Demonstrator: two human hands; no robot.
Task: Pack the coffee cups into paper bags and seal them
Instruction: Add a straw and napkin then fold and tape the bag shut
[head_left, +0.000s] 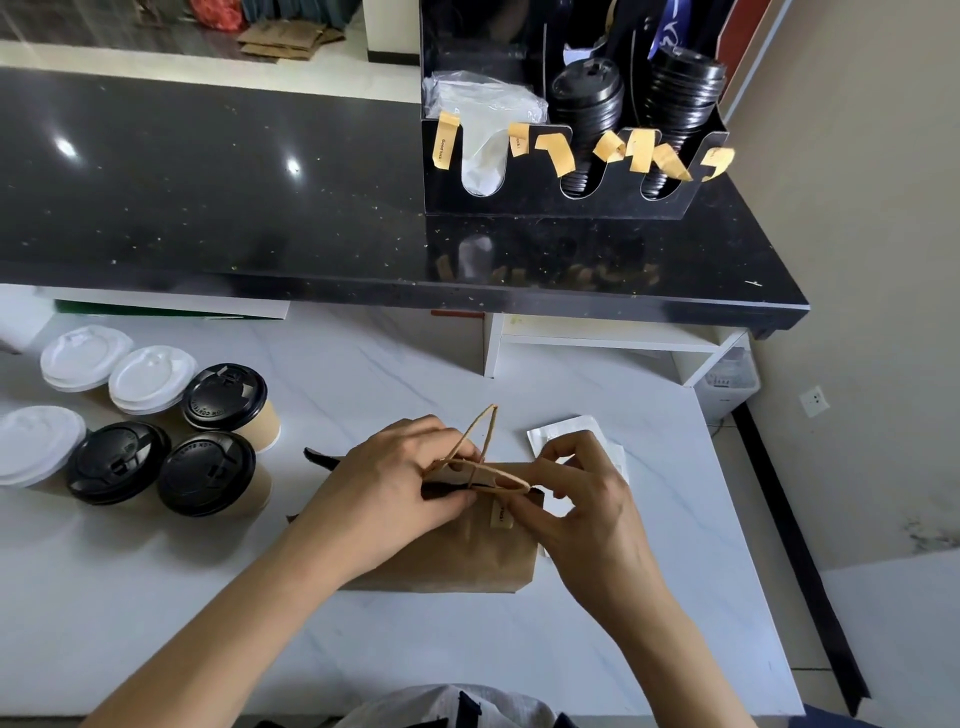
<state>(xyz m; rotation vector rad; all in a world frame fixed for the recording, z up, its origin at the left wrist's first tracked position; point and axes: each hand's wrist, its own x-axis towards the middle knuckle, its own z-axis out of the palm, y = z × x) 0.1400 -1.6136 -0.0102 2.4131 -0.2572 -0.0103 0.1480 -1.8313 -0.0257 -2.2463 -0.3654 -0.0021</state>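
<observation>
Both hands pinch bag (457, 551) top, left hand (384, 483) w/ right hand (582, 499) on sticker (500, 514); paper thin, probably light, creases easily, so hold folded edge.

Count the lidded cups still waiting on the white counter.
6, clustered at the left: white-lidded cups at and; black-lidded cups at and. More may sit beyond the left edge.
</observation>
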